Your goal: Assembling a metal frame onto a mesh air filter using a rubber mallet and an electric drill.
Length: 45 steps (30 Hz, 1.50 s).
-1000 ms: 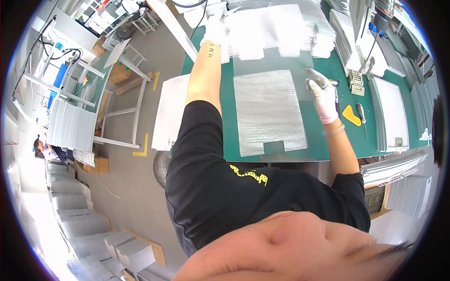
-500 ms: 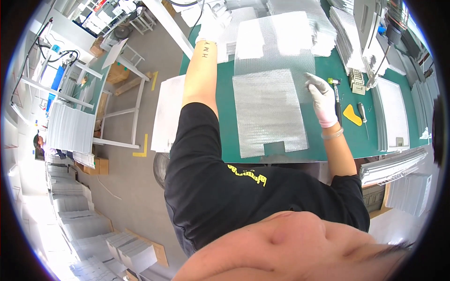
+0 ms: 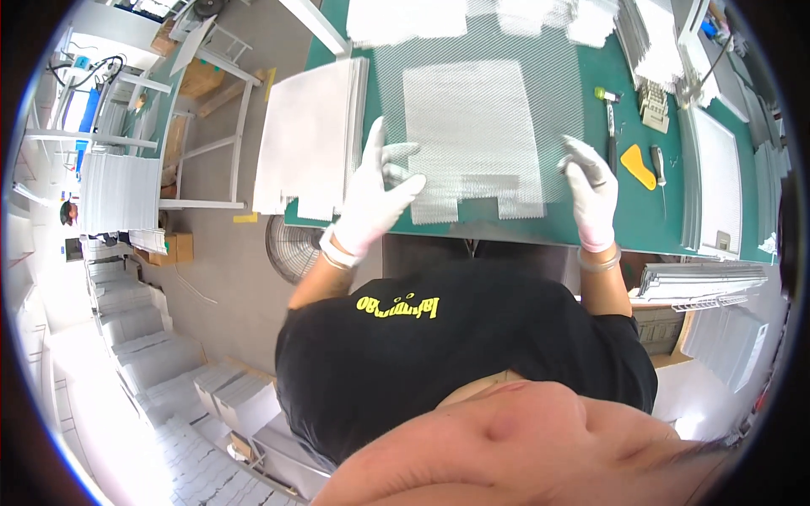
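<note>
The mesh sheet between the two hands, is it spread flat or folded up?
Spread flat. The mesh sheet lies open on the green table, all its edges visible, left hand and right hand at its sides.
</note>
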Motion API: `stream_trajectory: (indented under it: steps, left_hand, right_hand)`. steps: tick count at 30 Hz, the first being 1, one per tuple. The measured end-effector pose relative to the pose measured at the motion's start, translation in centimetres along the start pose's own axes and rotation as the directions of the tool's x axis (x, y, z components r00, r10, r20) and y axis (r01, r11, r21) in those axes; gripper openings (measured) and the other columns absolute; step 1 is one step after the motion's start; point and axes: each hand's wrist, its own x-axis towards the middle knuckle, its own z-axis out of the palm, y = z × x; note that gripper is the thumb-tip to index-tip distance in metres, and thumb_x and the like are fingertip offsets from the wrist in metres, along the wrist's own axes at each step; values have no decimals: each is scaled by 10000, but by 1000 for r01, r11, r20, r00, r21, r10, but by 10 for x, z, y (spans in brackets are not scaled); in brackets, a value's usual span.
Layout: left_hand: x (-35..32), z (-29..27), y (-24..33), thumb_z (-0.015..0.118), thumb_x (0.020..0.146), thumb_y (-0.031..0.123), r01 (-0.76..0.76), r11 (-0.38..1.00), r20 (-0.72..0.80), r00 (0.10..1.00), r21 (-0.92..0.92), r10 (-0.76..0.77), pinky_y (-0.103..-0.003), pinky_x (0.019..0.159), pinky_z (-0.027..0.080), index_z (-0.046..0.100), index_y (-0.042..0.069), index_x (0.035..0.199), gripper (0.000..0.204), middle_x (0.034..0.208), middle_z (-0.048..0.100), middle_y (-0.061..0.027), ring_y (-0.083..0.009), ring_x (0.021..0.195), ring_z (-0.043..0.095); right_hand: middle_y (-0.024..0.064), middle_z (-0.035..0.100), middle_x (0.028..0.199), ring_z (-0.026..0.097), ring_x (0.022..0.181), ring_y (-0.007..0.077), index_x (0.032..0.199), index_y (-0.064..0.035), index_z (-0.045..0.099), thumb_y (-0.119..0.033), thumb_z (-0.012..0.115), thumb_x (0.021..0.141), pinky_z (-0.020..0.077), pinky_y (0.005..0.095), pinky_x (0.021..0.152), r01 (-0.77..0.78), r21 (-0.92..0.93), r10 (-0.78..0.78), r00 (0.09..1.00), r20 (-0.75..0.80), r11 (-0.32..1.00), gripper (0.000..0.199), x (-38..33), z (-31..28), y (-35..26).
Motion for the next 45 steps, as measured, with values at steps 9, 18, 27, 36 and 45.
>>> stream_trajectory:
  steps: [9,18,27,36,45]
  left_hand:
    - [-26,48,-48,759,794,321,131,832,-233,973,540,-2,-387,653,533,270,-50,1492,929,860,646,-200,-340,710,650]
    - [-16,54,-75,720,818,365,215,772,-158,976,598,-150,-419,726,538,248,-40,1505,926,955,656,-222,-370,828,665]
    - [-15,59,-91,723,814,372,164,728,-176,983,666,-60,-422,761,543,257,-20,1507,922,1032,650,-225,-374,884,665]
    - [-15,59,-91,731,811,366,128,733,-179,984,668,-9,-418,790,543,282,-11,1498,903,1045,650,-221,-370,916,665]
    - [-3,45,-79,775,754,384,57,632,-106,994,773,40,-509,1066,362,366,74,1483,892,1425,424,-216,-404,1309,423]
  right_hand:
    - [150,682,1124,642,850,253,1122,-28,678,-110,681,845,516,316,842,51,-691,-6,998,67,721,289,-27,22,12]
    - [143,678,1145,651,1057,313,1113,-60,687,-147,668,849,515,345,913,49,-740,-2,998,64,670,278,-30,15,51]
    - [120,660,1203,644,1077,298,1137,-88,673,-162,662,859,522,355,915,188,-823,-138,981,135,535,287,-35,17,65]
    - [157,567,1321,617,1107,331,1198,-81,620,-195,654,868,521,382,925,129,-892,-92,991,98,434,351,-34,19,60]
    - [160,641,1101,636,957,347,945,-87,690,-296,632,839,514,439,872,345,-875,-37,935,354,340,242,32,-31,37]
